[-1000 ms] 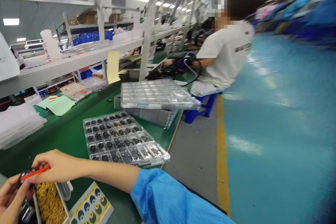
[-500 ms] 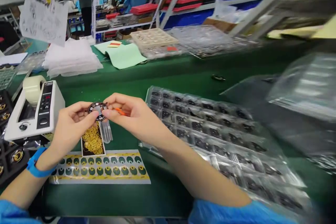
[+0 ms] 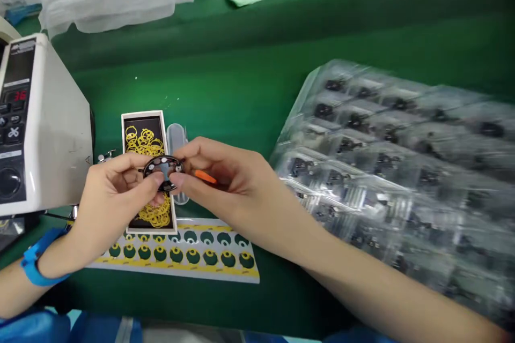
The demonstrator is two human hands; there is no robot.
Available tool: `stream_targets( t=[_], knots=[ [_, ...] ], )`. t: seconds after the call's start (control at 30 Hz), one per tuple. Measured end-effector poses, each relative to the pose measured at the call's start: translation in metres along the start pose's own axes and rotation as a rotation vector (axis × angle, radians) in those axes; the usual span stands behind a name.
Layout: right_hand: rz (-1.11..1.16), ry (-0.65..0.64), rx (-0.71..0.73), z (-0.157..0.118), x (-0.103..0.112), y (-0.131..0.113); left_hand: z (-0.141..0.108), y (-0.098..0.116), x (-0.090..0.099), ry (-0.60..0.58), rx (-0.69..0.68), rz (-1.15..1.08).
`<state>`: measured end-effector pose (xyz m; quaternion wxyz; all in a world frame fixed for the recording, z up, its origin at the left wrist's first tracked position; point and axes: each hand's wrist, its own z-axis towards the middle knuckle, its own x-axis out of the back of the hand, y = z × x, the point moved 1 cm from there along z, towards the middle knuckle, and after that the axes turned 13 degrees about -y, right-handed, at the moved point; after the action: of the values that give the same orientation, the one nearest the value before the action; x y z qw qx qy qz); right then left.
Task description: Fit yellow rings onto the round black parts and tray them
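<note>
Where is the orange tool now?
In the head view, the orange tool is in the right hand, right of the round black part.

Factory workbench: green mat, tape dispenser, compartment trays of small parts, sticker sheet.

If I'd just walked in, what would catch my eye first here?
Probably the yellow rings in a pale-rimmed box, partly hidden by the hands. Next, the round black piece held between left hand and right hand, and the large clear tray of dark parts at right.
</note>
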<state>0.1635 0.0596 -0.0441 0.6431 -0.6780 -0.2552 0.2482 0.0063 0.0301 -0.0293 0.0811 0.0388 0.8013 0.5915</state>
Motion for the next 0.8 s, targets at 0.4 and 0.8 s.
stream_targets(
  t=[0.4,0.8],
  knots=[
    [0.003,0.027,-0.173,0.0,0.001,0.022,0.014,-0.01,-0.003,0.006,0.218,-0.208],
    [-0.1,0.011,-0.176,-0.005,0.002,0.019,0.016,-0.009,0.001,-0.008,0.238,-0.123]
  ],
)
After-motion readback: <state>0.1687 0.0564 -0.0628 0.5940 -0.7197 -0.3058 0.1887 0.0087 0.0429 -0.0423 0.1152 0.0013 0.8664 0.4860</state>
